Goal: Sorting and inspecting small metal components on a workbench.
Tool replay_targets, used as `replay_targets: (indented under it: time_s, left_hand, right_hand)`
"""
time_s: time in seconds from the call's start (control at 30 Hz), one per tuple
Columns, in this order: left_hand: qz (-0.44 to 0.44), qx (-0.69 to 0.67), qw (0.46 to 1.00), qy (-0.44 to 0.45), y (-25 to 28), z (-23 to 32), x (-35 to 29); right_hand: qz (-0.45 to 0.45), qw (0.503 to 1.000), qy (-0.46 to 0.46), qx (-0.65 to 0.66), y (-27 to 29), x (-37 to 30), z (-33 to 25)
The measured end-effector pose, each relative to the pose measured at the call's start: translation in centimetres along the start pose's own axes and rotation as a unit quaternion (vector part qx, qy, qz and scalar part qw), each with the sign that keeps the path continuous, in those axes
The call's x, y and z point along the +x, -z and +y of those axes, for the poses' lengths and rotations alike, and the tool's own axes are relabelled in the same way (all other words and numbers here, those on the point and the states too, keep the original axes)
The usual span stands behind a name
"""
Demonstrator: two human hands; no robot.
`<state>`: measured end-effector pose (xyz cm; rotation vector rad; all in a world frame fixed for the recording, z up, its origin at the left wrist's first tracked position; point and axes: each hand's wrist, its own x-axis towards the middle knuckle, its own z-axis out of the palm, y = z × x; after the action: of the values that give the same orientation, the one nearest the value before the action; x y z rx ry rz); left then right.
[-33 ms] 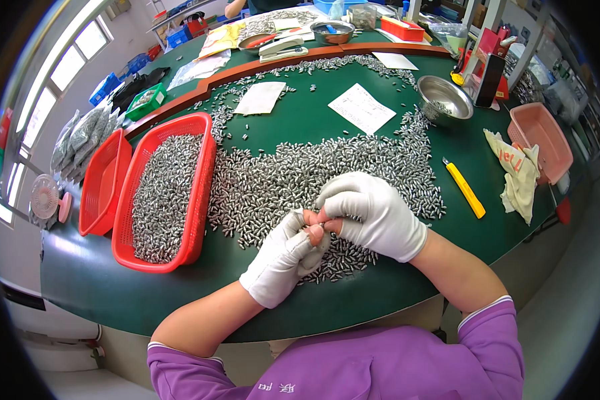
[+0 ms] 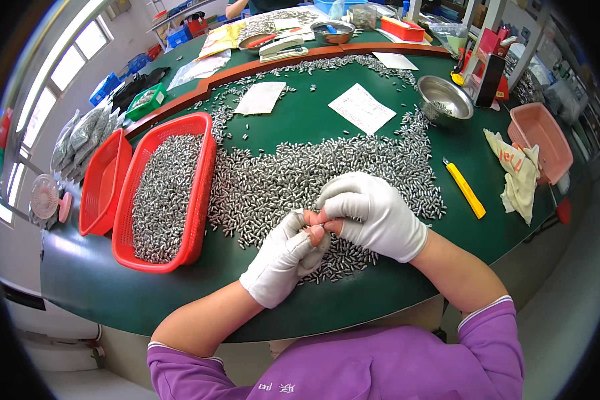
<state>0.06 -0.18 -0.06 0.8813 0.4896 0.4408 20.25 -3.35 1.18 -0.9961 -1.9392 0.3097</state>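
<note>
My left hand [image 2: 283, 257] and my right hand [image 2: 373, 213] meet over the near part of a wide spread of small silvery metal parts [image 2: 273, 187]. Both wear white gloves that leave some fingertips bare. Thumbs and fingers are pinched together tip to tip. Whatever lies between them is too small and too covered to make out. More of the same parts fill a red plastic basket [image 2: 197, 233] to the left of my hands.
An empty-looking red basket [image 2: 90, 223] leans beside the full one. Right of the parts lie a yellow utility knife [image 2: 465, 189] and a cloth glove [image 2: 519, 177]. Farther back are a steel bowl [image 2: 455, 95], paper sheets [image 2: 362, 109] and a brown wooden edge strip [image 2: 320, 52]. Another person's arm [image 2: 235, 8] shows beyond.
</note>
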Motion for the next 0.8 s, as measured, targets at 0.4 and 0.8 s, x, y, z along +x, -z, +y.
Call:
replay_targets:
  time_s: [0.4,0.8]
  left_hand:
    - [0.016,-0.004,1.000,0.004,0.0,0.1,-0.1]
    - [0.004,-0.011,1.000,-0.002,0.4,-0.1,0.0]
  right_hand:
    - [-0.074,0.977,-0.076,-0.186,0.0,-0.9,1.6]
    - [-0.068,0.979,-0.082,-0.176,-0.5,-0.8,1.6]
